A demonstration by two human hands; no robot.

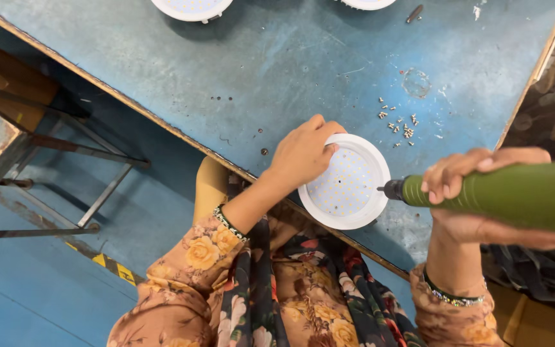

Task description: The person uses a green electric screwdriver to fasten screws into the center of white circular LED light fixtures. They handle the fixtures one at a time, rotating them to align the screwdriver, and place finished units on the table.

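White plastic round LED panel light (347, 183) lies face-up near the front edge of the scuffed blue-grey metal worktable (277, 64). Left hand (303, 153) presses flat on its upper-left rim, fingers spread over the edge, steadying it. Right hand (476, 193) grips the olive-green cylindrical electric screwdriver (502, 196), wrapped tight; dark bit tip sits at the lamp's right rim. Loose pile of small silver screws (399, 123) just beyond the lamp. Step, judged: fastening at the rim. Next move calls for the bit held square on the screw, lamp kept from turning.
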